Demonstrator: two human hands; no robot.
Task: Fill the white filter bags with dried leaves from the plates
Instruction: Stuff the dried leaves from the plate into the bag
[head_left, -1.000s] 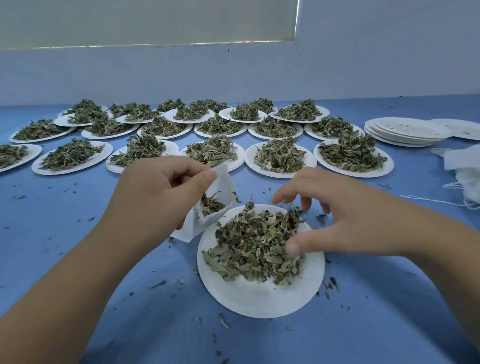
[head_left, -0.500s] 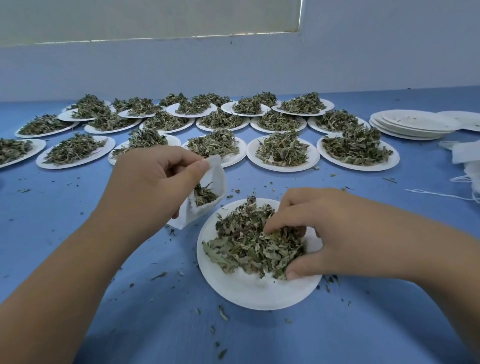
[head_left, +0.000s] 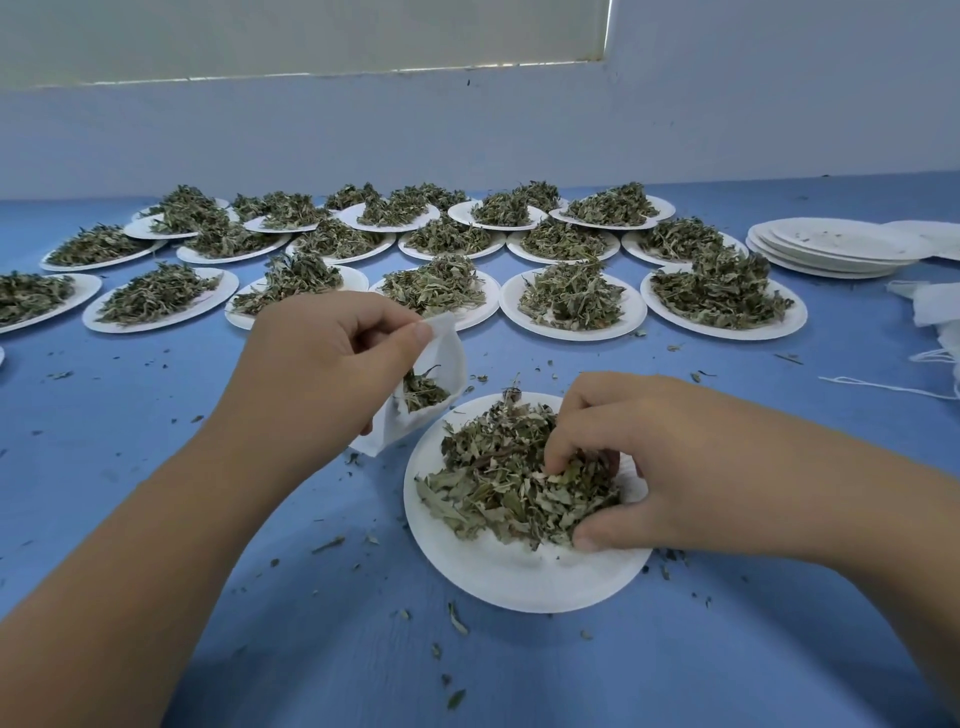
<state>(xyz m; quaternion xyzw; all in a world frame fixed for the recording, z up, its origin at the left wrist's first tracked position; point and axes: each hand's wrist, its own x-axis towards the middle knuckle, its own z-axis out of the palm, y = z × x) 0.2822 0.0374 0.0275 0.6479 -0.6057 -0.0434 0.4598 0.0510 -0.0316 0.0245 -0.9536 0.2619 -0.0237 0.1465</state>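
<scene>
The white filter bag (head_left: 434, 364) is pinched at its rim between thumb and fingers of the left hand (head_left: 322, 374) and held open, tilted, at 10 o'clock of the near plate (head_left: 519, 582), just beside the plate's rim; some leaves are seen inside it. The right hand (head_left: 639, 457) is curled into the dried leaves (head_left: 493, 483) piled on that plate, fingers and thumb closed on a clump. On the blue counter (head_left: 130, 405), leaf-laden plates (head_left: 571, 335) are ranged at 12 o'clock, a stack of empty plates (head_left: 841, 244) at 2 o'clock, and loose white bags (head_left: 935, 306) at 3 o'clock.
</scene>
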